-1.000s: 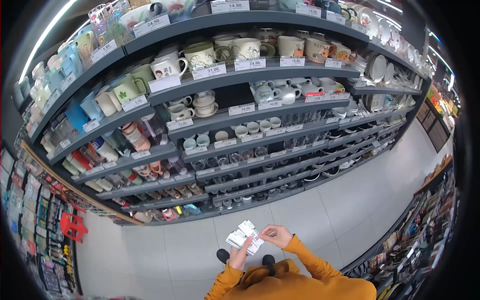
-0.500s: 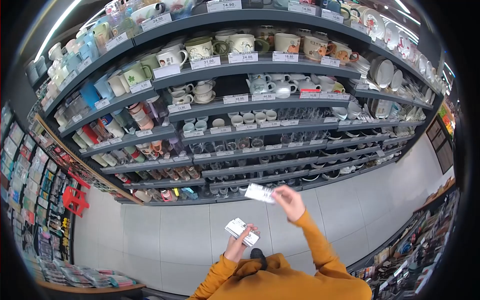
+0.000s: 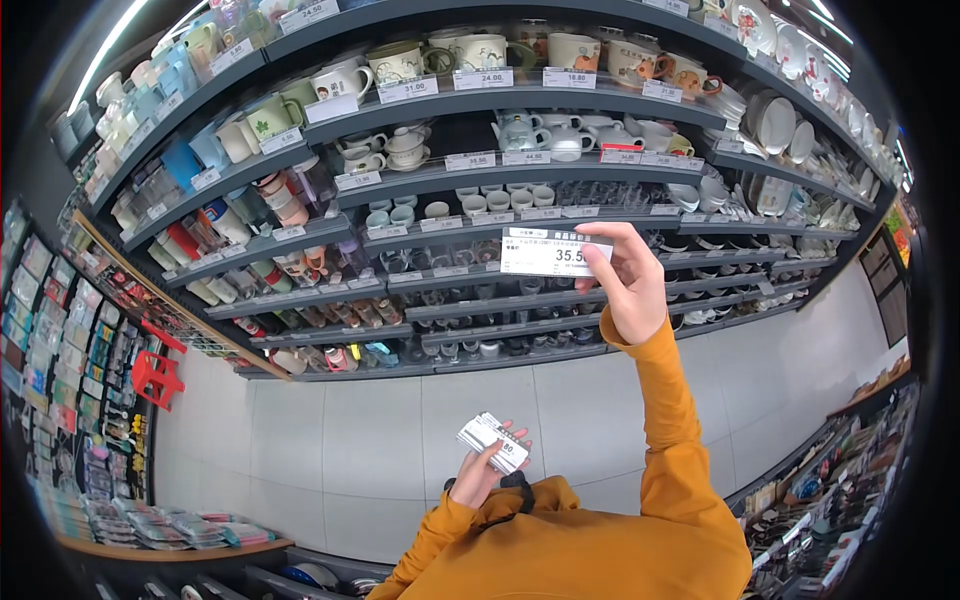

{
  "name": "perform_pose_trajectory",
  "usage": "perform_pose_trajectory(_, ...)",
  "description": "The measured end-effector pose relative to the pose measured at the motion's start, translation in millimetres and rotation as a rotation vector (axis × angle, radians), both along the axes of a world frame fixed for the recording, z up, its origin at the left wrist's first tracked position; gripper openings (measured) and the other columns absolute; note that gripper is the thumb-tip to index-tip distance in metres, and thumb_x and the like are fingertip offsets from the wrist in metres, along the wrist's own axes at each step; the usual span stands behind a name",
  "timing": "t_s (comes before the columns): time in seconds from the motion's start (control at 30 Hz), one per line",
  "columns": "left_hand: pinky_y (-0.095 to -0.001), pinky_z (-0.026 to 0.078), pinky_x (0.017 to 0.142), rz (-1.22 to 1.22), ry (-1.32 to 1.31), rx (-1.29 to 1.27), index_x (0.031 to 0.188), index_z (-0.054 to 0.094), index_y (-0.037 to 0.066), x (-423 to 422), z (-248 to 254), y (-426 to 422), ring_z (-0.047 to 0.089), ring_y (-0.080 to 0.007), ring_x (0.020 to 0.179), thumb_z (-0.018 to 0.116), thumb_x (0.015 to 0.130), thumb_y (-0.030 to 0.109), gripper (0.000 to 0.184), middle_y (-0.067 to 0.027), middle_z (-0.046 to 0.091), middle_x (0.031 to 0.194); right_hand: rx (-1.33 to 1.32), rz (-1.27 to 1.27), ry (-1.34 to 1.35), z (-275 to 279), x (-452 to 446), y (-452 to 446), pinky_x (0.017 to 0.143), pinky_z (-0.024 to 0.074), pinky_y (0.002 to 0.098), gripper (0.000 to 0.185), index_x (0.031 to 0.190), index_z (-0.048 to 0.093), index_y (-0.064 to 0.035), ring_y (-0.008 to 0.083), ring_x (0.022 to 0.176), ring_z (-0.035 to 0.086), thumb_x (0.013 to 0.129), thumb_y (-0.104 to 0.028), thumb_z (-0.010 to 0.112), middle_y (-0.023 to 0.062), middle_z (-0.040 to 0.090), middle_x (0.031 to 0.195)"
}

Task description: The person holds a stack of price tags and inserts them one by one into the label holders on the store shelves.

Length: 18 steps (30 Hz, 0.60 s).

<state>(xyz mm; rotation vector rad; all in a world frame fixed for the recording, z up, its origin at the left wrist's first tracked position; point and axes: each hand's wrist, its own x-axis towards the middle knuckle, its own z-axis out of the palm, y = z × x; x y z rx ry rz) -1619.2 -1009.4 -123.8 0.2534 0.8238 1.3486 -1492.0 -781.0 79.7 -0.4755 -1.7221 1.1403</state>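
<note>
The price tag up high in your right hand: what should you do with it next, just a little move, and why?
I'd probably slide the right hand's fingers a bit toward the edge of the price tag, because a fingertip seems to cover the end of its number, after "35.5".

The shelves (image 3: 540,97) are in front of the person (image 3: 600,550). Mugs (image 3: 480,50) sit up high, with teapots (image 3: 565,140) below, then cups (image 3: 500,202). Plates (image 3: 775,125) are on the right. A stool (image 3: 158,378) is on the left. One card (image 3: 540,253) is in the right hand (image 3: 637,290), more cards (image 3: 483,433) in the left hand (image 3: 475,480).
</note>
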Motion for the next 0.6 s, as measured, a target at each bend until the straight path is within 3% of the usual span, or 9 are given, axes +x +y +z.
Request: perform_pose_trajectory(0.6, -0.0433, 0.05, 0.097, -0.004, 0.027, -0.027, 0.141, 0.03, 0.002, -1.4, -2.1, 6.2, 0.053, -0.0312, 0.12, 0.044, 0.098, 0.019, 0.048, -0.0197, 0.047, 0.136, 0.053, -0.022, -0.029, 1.1, 0.8, 9.2, 0.065, 0.051, 0.0221, 0.024, 0.117, 0.058, -0.0024, 0.0092, 0.07, 0.062, 0.1, -0.012, 0.045, 0.007, 0.064, 0.089)
